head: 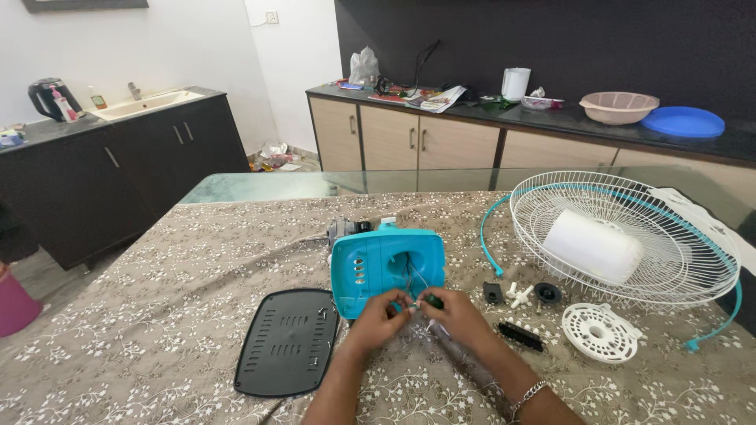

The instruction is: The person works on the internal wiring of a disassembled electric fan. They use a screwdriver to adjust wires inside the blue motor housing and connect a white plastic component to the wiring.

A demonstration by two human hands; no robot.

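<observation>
**Fingers at the turquoise fan housing**

Hands meet just below the centre of the frame. My left hand (376,321) is curled, its fingertips pinched on something too small for me to make out. My right hand (455,315) is closed round a small dark green knob-like part (433,300), held against the lower edge of the turquoise motor housing (387,267).

The housing stands on the patterned tablecloth (157,275) in the middle of the frame, its open cut-out facing me. Its long axis runs left to right across the picture, with the motor end (346,228) poking out behind, towards the top of the frame. Thin wires (413,279) hang inside the opening.

What could go wrong, as I judge it: those wires sit close to my fingers, and a tug could pull one loose. The small part could slip from my grip and get lost in the busy cloth pattern, among the loose pieces (518,295) to the right.

The black vented cover (287,340) lies flat at lower left, and the white fan guard (622,236) rests at the right
</observation>
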